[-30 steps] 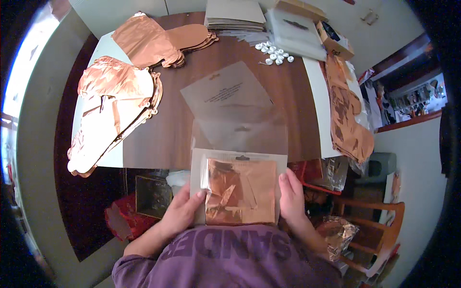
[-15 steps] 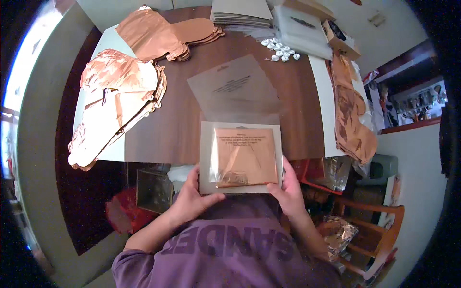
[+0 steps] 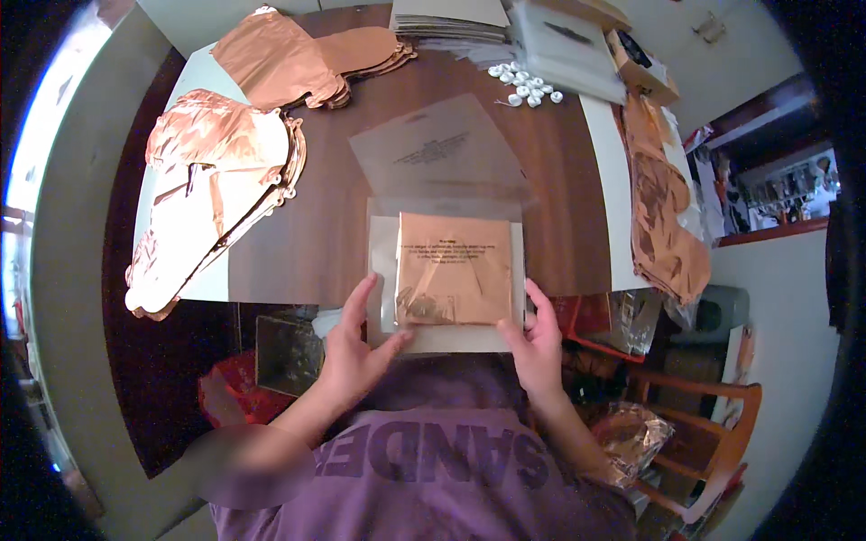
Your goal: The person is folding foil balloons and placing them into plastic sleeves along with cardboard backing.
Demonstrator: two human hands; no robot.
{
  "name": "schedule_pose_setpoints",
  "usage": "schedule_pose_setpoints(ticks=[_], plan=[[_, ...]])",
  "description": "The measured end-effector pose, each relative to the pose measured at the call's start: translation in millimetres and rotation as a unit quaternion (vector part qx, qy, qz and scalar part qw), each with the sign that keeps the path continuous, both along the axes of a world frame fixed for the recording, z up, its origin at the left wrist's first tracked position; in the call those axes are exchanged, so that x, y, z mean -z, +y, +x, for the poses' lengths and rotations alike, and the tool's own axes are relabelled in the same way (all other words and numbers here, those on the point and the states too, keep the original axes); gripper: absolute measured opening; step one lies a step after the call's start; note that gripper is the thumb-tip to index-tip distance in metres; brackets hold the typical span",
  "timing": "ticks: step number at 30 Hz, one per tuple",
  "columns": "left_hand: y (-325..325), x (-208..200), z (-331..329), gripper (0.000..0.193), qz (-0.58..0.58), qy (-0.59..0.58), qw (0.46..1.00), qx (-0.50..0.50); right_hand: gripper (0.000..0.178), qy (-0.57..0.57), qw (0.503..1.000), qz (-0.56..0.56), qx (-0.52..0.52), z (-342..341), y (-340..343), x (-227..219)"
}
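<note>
At the near edge of the table I hold a clear plastic bag (image 3: 383, 302) with a pale card backing (image 3: 460, 339). A folded copper-coloured foil balloon (image 3: 456, 298) shows flat against the card, under printed plastic. My left hand (image 3: 352, 352) is at the lower left edge, its fingers along the side and thumb over the bottom corner. My right hand (image 3: 538, 350) grips the lower right edge, thumb in front and fingers at the side. Just beyond, another clear printed bag (image 3: 437, 149) lies on the brown tabletop (image 3: 316, 198).
Stacks of copper foil balloons (image 3: 212, 171) cover the table's left side, with more foil (image 3: 663, 189) hanging at the right edge. At the back are a pile of cards (image 3: 448, 20), white ribbon rolls (image 3: 532, 88) and a stack of clear bags (image 3: 568, 54). A wooden chair (image 3: 722, 451) stands lower right.
The package has shifted slightly away from me. The folded foil sits higher against the card. My left thumb has moved up over the bottom left corner.
</note>
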State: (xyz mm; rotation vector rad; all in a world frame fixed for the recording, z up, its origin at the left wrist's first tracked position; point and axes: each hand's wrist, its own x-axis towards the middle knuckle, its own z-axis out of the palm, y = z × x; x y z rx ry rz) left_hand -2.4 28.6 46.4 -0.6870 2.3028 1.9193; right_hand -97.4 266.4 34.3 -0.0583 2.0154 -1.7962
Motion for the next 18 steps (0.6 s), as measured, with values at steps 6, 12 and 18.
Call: schedule_pose_setpoints(ticks=[6, 12, 18], plan=[[6.7, 20.9, -4.1, 0.081, 0.000, 0.103, 0.994, -0.045, 0.072, 0.070, 0.997, -0.022, 0.036, 2.5, -7.2, 16.0], [8.3, 21.6, -3.3, 0.077, 0.153, 0.087, 0.980, -0.095, 0.066, 0.015, 0.995, -0.082, 0.051, -2.2, -1.0, 19.8], [2.4, 21.5, 3.5, 0.079, 0.169, 0.100, 0.979, -0.054, 0.066, 0.009, 0.998, -0.055, 0.020, -2.1, 7.8, 17.1]])
